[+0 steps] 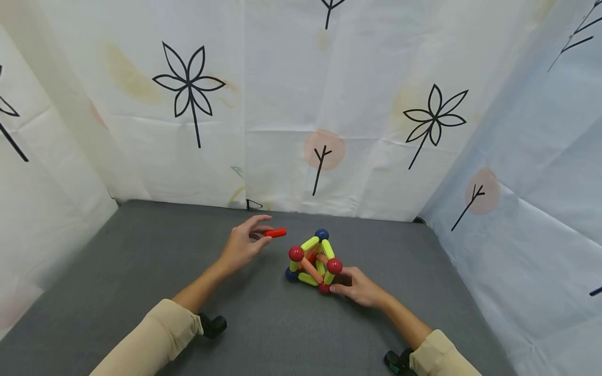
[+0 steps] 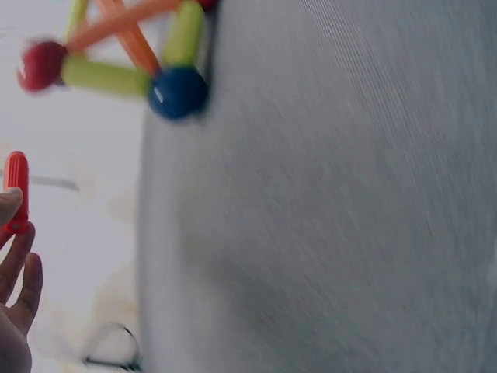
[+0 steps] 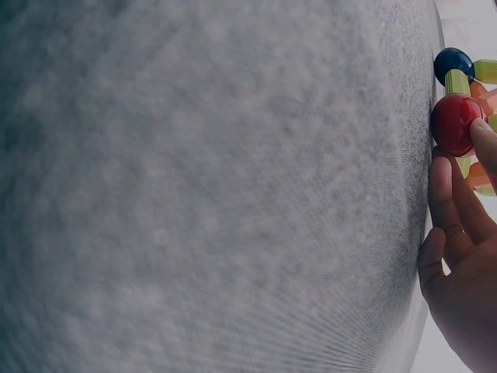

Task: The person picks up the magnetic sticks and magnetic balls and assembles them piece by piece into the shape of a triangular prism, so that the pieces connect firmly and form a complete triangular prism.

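Observation:
A ball-and-stick building toy structure (image 1: 311, 274) stands on the grey table, made of yellow-green, orange and red sticks joined by red and blue balls. To its left, my left hand (image 1: 241, 248) pinches a loose red building stick (image 1: 275, 232) between thumb and fingers, raised and apart from the structure. My right hand (image 1: 361, 288) grips the structure's lower right corner. In the right wrist view its thumb presses a red ball (image 3: 454, 124), with fingers around the far side. The left wrist view shows a blue ball (image 2: 178, 92) at a lower corner. Part of the structure's inside is hidden.
The grey tabletop (image 1: 282, 334) spreads around both hands. White cloth with drawn plants (image 1: 282, 104) hangs behind the table and along both sides. Dark wrist straps (image 1: 213, 326) sit at the cuffs of the beige sleeves.

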Motion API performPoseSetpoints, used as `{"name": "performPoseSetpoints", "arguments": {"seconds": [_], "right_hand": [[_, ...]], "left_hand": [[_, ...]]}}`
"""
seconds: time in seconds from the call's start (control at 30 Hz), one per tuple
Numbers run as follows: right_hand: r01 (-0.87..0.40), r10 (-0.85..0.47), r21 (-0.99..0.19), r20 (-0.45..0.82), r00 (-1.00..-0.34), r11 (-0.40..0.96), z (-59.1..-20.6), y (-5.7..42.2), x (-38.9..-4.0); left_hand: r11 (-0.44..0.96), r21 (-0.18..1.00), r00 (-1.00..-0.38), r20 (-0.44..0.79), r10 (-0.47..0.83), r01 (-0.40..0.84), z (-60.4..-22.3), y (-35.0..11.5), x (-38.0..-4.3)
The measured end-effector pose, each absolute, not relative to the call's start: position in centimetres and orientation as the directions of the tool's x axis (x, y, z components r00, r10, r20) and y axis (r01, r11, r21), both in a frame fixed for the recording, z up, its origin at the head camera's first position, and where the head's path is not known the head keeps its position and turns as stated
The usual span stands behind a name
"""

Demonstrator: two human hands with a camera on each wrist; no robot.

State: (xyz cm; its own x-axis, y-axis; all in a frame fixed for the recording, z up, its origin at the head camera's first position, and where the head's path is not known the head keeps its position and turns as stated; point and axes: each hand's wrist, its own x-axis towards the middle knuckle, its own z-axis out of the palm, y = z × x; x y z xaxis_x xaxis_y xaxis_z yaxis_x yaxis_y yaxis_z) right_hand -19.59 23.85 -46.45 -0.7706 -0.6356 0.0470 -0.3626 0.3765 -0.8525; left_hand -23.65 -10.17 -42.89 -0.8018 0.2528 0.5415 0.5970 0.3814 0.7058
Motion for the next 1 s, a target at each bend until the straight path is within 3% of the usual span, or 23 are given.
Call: {"name": "performPoseSetpoints", "arguments": {"seconds": [0.17, 0.33, 0.67, 1.0], "right_hand": [[-0.366, -0.635, -0.852, 0.052, -0.770, 0.374, -46.5, 23.9, -19.7], [-0.371, -0.634, -0.850, 0.057, -0.771, 0.375, -46.6, 24.0, -19.8], [-0.373, -0.650, -0.860, 0.065, -0.757, 0.349, -46.4, 23.9, -19.7], [-0.371, -0.656, -0.860, 0.058, -0.752, 0.349, -46.1, 23.7, -19.4]], "left_hand": [[0.311, 0.636, -0.708, 0.619, 0.340, 0.706, -41.1, -8.0, -22.1], [0.286, 0.590, -0.649, 0.608, 0.458, 0.755, -40.5, -5.8, -20.8], [0.432, 0.491, -0.652, 0.513, 0.559, 0.756, -41.1, -3.3, -20.2], [0.436, 0.540, -0.688, 0.468, 0.555, 0.720, -41.7, -3.7, -20.6]]}}
